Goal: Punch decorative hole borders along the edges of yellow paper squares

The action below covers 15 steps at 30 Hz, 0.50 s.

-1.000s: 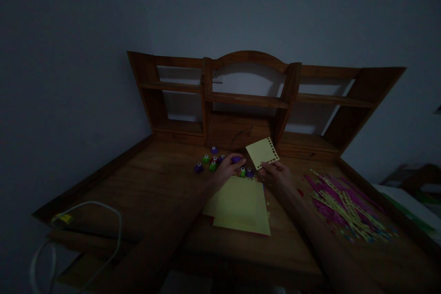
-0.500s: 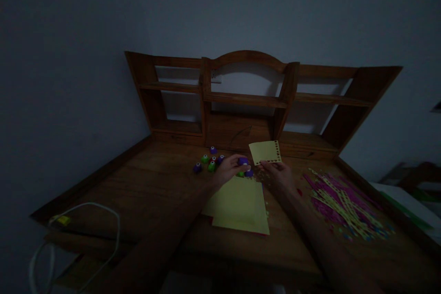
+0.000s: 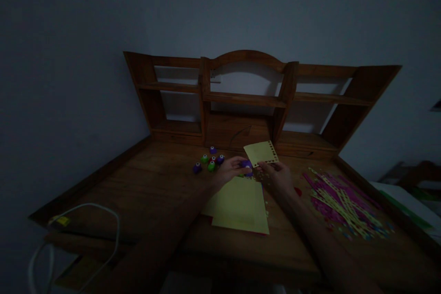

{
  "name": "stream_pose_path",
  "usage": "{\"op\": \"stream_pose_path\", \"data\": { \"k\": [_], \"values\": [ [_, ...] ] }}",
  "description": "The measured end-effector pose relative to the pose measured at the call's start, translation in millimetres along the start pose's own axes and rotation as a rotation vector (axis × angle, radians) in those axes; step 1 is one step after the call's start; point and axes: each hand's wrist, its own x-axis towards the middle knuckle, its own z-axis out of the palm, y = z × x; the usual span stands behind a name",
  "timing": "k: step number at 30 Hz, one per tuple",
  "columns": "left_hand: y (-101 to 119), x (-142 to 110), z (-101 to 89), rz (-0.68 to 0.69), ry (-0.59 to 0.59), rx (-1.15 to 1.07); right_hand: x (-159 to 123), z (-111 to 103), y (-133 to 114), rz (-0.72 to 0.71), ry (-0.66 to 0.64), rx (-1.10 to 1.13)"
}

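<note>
My left hand (image 3: 230, 170) has its fingers and thumb closed around a purple craft punch (image 3: 246, 164). Another purple punch, with a green one partly hidden by my thumb, sits just below it. Between the thumb and fingers of my right hand (image 3: 279, 176) is a small yellow sheet of paper (image 3: 259, 153), tilted up. Small holes run along its right and bottom edges. The sheet's left corner is close to the purple punch; whether they touch I cannot tell. Under my left wrist lies a stack of larger yellow sheets (image 3: 237, 206), a red edge showing beneath.
Several purple, green and red punches (image 3: 211, 165) stand left of my left hand. At the right lies a heap of punched yellow and pink paper strips (image 3: 339, 200). Paper bits are scattered between. A wooden shelf unit (image 3: 244, 98) rises behind; a white cable (image 3: 118, 225) hangs at left.
The small yellow sheet has shifted slightly left toward the punch and turned a little. The purple punch in my left hand is slightly lower and further right.
</note>
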Motion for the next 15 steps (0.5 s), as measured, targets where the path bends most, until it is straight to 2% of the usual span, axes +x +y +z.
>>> {"op": "stream_pose_path", "data": {
  "k": [9, 15],
  "values": [
    [-6.7, 2.0, -0.8, -0.048, -0.048, -0.050, -1.5, 0.3, -1.5, -0.011, 0.006, -0.033],
    [-2.6, 1.2, 0.9, -0.056, -0.044, -0.048, -1.2, 0.9, -0.4, -0.048, 0.002, -0.069]
  ]
}}
